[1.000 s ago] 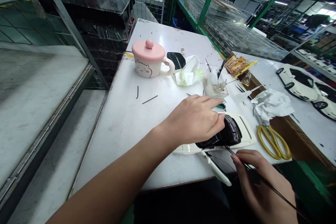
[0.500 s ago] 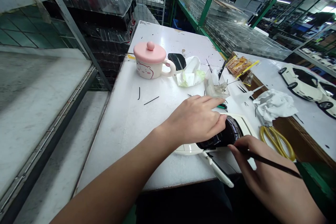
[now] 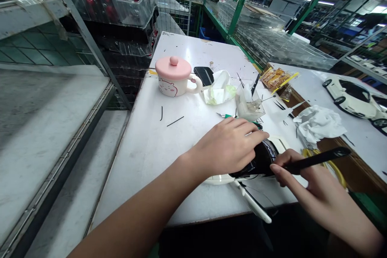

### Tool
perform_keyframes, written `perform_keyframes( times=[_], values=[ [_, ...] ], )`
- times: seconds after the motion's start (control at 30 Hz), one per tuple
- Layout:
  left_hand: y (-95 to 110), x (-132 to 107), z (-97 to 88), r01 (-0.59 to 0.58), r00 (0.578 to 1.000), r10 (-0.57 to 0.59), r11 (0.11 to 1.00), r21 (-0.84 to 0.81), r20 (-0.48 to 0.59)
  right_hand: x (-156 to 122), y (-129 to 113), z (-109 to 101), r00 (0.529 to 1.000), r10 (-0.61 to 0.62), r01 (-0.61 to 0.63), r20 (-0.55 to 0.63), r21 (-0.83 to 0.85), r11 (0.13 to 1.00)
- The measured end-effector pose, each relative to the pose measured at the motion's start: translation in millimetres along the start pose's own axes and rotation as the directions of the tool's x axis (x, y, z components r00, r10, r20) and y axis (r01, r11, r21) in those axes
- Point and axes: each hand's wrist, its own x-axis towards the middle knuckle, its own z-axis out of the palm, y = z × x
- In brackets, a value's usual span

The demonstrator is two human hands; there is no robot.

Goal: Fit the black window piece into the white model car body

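Note:
A white model car [image 3: 222,178] with a dark glass top lies on the white worktop in front of me, with a door-like white panel [image 3: 256,205] swung out towards me. My left hand [image 3: 231,145] rests over the car, its fingers bent and gripping its top, hiding much of it. My right hand [image 3: 298,175] pinches a slim black tool [image 3: 320,160] at the car's near right side. The tool's back end points right, and its tip is hidden by the fingers. A green-handled knife [image 3: 226,116] lies just beyond my left hand.
A pink-lidded mug [image 3: 173,76], a black phone-like slab [image 3: 204,75], crumpled tissue [image 3: 219,90] and a small clear box [image 3: 249,107] of tools stand behind. Right are a white cloth [image 3: 320,125], yellow-handled scissors [image 3: 337,173] and another white model car [image 3: 350,96].
My right hand has turned, and the back end of the black tool has swung up from low right. My left hand has shifted slightly on the car. The view has tilted up a little.

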Motion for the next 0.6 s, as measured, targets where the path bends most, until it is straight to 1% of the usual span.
perform_keyframes(
  times=[0.07, 0.13, 0.23, 0.3, 0.47, 0.6],
  values=[
    [1.3, 0.5, 0.3, -0.023, 1.0, 0.023, 0.999, -0.036, 0.002, -2.9, 3.1, 2.4, 1.0, 0.026, -0.025, -0.008, 0.049, 0.998],
    [2.9, 1.1, 1.4, -0.056, 0.998, 0.056, 0.996, -0.067, 0.0, -7.3, 6.1, 4.7, 1.0, 0.013, -0.011, -0.02, 0.083, 0.996],
    [5.3, 1.7, 3.0, -0.079, 0.997, 0.08, 0.994, -0.072, 0.011, -17.5, 8.3, 9.2, 0.994, -0.007, 0.019, -0.11, 0.107, 0.994],
    [6.4, 1.8, 3.2, -0.069, 0.997, 0.07, 0.996, -0.055, 0.016, -24.9, 8.6, 12.4, 0.991, -0.013, 0.03, -0.136, 0.124, 0.992],
    [6.4, 2.5, 1.8, -0.045, 0.999, 0.045, 0.998, -0.032, -0.001, -33.9, 9.8, 16.6, 0.997, -0.024, 0.034, -0.071, 0.139, 0.99],
    [7.5, 3.6, 2.1, -0.046, 0.999, 0.045, 0.996, -0.071, -0.006, -32.9, 9.4, 17.1, 0.997, -0.053, 0.06, -0.06, 0.108, 0.992]
  ],
)
